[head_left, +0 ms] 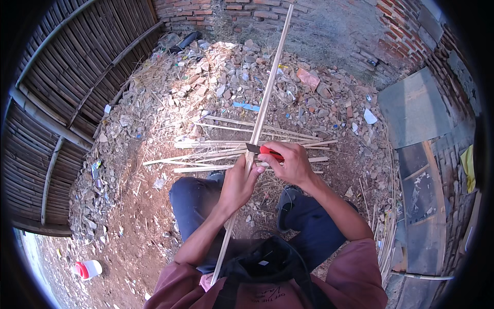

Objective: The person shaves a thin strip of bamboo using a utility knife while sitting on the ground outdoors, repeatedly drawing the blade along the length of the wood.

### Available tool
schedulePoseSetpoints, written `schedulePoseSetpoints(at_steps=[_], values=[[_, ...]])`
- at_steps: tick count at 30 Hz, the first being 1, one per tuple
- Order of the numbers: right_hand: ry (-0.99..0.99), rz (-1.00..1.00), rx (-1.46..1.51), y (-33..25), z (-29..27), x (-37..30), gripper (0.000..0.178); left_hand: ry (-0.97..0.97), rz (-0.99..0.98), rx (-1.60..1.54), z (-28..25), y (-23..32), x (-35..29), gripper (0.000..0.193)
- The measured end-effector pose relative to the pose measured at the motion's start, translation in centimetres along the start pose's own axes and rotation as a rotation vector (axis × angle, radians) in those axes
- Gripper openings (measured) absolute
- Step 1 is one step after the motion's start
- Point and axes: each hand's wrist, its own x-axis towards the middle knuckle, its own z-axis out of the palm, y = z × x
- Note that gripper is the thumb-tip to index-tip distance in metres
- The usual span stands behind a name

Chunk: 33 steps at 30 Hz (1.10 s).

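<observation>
A long pale bamboo strip (267, 95) slants from my lap up toward the brick wall. My left hand (239, 183) is closed around it just below the blade. In my right hand (292, 164) is a red-handled utility knife (271, 153), its dark blade lying across the strip at the upper edge of my left hand. The right thumb reaches close to the left one. Beyond both hands, several split bamboo strips (206, 156) lie crosswise in a loose pile on the ground.
Rubble and litter (221, 77) heap up before a brick wall (257, 13). A bamboo-slat wall (56, 98) stands left, boards (419, 108) lean right. A white container with a red lid (91, 269) sits at lower left. My bent knees (193, 203) flank the work.
</observation>
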Motion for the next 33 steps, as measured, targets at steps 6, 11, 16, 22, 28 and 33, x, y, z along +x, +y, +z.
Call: schedulePoseSetpoints(at_steps=[6,11,16,22,28,33], values=[[0.061,0.059,-0.051,2.1,-0.9,1.2,0.027,-0.028,0.009,-0.003,0.0,-0.4,-0.4,0.028],[0.16,0.089,-0.031,4.3,-1.9,2.3,0.029,-0.075,-0.018,-0.053,0.1,-0.6,-0.5,0.027],[0.504,0.365,0.078,9.1,-6.5,3.3,0.035,-0.235,0.001,-0.105,-0.2,-0.2,-1.0,0.028],[0.282,0.221,0.163,7.1,-4.7,0.7,0.03,-0.244,-0.057,-0.361,-0.1,-2.2,-0.8,0.032],[-0.081,0.055,0.079,1.4,-2.4,-1.0,0.027,-0.281,-0.165,-0.495,-0.3,-0.4,-0.5,0.029],[-0.109,0.003,0.068,0.5,-0.5,-1.3,0.027,-0.305,-0.041,-0.486,-0.2,-1.4,-0.4,0.025]])
